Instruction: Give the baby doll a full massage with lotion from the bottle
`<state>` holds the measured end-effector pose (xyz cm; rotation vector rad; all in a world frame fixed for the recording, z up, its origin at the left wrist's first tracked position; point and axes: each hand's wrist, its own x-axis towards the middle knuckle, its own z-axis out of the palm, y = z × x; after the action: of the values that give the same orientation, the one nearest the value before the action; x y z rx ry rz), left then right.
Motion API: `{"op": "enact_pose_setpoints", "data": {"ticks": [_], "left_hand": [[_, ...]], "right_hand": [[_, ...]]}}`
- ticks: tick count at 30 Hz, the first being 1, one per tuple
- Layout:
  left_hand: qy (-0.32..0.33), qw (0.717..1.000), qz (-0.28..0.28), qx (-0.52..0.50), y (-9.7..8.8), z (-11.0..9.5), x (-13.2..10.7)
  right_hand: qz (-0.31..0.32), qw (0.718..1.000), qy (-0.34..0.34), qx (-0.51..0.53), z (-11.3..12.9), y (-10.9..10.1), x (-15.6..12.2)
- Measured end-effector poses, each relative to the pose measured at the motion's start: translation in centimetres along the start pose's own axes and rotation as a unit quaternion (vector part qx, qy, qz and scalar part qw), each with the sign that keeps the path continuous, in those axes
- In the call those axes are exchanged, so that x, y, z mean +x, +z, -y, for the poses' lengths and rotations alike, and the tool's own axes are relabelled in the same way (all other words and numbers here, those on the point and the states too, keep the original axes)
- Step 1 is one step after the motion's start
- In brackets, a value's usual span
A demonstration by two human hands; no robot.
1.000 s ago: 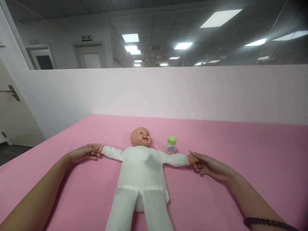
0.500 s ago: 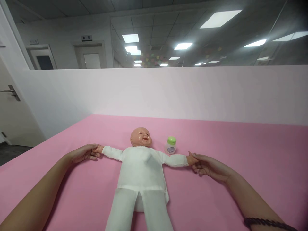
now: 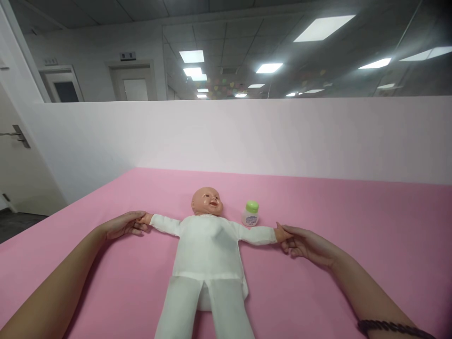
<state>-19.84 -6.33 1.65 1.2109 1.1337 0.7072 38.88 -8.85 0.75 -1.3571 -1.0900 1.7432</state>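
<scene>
A baby doll (image 3: 210,247) with a white cloth body and a hard plastic head lies on its back, both arms stretched out sideways. My left hand (image 3: 125,225) is closed on the doll's hand at the left end of its outstretched arm. On the other side, my right hand (image 3: 306,244) grips the doll's other hand between thumb and fingers. The doll's legs run out of the picture at the bottom. Beside its head, behind the right-hand arm, stands a small jar (image 3: 250,214) with a light green lid and a printed label.
The doll and jar rest on a pink table surface (image 3: 353,216). A low white wall (image 3: 247,136) borders its far side, with glass above it. At the far left is a door (image 3: 24,165) with a metal handle.
</scene>
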Motion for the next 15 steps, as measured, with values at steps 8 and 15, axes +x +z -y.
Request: {"op": "enact_pose_setpoints", "data": {"ticks": [8,15], "left_hand": [[0.009,0.999,0.023,0.035,-0.01,0.00,-0.25],[0.006,0.999,0.025,0.036,-0.38,0.36,0.05]], "right_hand": [[0.005,1.000,-0.014,-0.006,-0.23,-0.50,0.31],[-0.011,0.999,-0.009,-0.030,0.07,0.21,0.11]]}}
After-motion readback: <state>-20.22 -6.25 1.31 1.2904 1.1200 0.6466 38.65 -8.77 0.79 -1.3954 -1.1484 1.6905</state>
